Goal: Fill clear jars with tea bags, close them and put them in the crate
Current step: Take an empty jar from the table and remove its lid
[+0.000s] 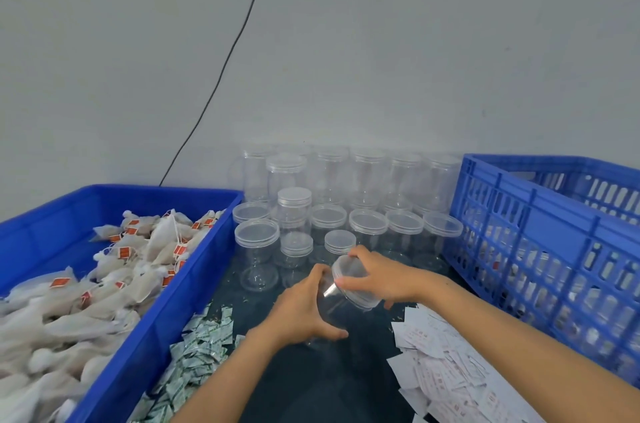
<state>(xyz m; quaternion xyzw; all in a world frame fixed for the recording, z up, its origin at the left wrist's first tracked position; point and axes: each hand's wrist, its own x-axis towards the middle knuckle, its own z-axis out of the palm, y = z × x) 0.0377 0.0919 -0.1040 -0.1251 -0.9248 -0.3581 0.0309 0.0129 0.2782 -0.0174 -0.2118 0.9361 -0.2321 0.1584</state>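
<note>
Left hand (304,310): wrapped around the body of a clear jar (341,306), gripping it just above the counter (311,381).
Right hand (375,272): fingers curled over the jar's lid (349,275), clasping its rim from above.
Jar in hand: tilted, lid end pointing away from the person; looks empty.
Other jars (332,201): lidded, clear, stacked in rows at the back of the counter against the wall.
Tea bags (114,270): heaped in a blue bin (162,312) on the left, some with orange tags.
Crate (540,242): blue, slotted walls, on the right; contents hard to make out.
Small sachets (197,350): scattered beside the bin.
Paper slips (446,363): white, piled near the crate, under the right forearm.
</note>
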